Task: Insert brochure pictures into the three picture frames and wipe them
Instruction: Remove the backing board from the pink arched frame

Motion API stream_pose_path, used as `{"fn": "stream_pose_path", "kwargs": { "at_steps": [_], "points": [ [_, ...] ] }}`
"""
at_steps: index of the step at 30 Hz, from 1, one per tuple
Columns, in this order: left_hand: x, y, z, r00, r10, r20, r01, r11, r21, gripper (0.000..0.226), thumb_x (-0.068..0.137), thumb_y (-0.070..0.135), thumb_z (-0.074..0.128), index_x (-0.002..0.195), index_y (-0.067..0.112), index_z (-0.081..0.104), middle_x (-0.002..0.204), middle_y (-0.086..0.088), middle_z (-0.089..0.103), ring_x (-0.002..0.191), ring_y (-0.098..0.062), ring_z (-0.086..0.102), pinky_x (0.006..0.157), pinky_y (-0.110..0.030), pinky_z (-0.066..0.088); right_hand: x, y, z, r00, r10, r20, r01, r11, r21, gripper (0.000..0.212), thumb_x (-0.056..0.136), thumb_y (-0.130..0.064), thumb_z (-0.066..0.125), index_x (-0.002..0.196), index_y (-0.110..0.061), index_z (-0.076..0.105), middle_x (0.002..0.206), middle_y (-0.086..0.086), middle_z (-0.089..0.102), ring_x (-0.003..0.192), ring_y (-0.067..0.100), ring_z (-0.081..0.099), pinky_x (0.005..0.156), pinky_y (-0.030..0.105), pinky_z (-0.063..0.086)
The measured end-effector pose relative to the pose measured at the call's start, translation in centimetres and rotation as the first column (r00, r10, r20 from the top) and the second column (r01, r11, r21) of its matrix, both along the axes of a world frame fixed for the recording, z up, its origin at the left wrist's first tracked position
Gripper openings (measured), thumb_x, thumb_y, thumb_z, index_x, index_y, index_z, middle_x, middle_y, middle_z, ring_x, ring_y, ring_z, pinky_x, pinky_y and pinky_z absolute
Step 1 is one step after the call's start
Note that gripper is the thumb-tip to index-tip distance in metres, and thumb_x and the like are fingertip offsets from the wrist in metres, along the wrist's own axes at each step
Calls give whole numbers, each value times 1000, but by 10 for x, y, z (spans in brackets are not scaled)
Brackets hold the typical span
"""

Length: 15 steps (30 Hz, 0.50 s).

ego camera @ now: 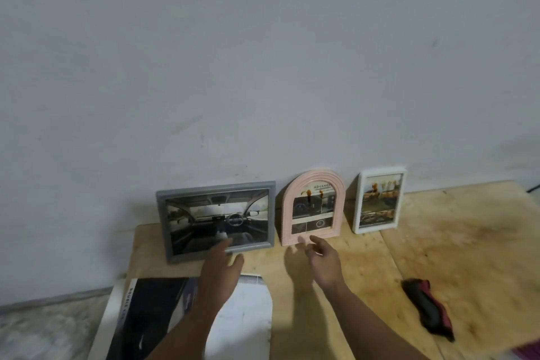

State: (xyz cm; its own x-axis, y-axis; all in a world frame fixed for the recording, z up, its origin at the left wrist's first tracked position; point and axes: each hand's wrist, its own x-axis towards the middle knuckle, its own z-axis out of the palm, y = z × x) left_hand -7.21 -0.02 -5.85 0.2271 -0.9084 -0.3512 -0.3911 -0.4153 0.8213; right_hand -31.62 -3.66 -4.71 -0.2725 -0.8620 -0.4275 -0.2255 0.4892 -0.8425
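I see the wooden desk (455,245) carrying three frames: grey (215,221), pink arched (312,207), white (379,199), plus brochure (187,318) and dark cloth (428,307).

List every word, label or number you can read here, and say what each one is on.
"ADVANC", cut off by the arch: on the picture in the pink arched frame.
"DOUBLE", then blurred letters: along the edge of the brochure on the table.
Small print in the white frame: too blurred to read.
Grey frame: no text visible.

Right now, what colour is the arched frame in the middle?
Pale pink, the arched frame shows best in the head view.
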Motion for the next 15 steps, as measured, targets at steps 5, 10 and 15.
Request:
{"fn": "stream_pose_path", "kwargs": {
  "at_steps": [5,10,15],
  "points": [
    [-81,-30,25,985,-137,-102,140,990,18,66,97,34,68,156,28,38,159,4,41,139,-18,48,101,-30,44,-56,-38,19,991,-81,-106,75,995,-59,43,100,-17,63,142,-10,55,133,11,64,122,27,60,101,37,48],
    [-134,-60,32,975,-81,-205,74,996,-42,56,94,28,69,141,43,42,140,9,53,122,-12,57,85,-24,46,-85,-78,33,993,4,-116,-10,999,-48,57,103,-27,58,155,-13,38,154,9,48,141,30,46,109,35,39],
    [-165,-81,28,981,36,-192,-54,994,-90,70,89,13,70,148,35,41,133,11,58,124,-16,58,79,-12,45,-100,-105,33,991,129,-47,-129,992,8,69,102,-24,58,161,-20,23,165,7,31,151,31,32,119,46,31]
  ]
}}
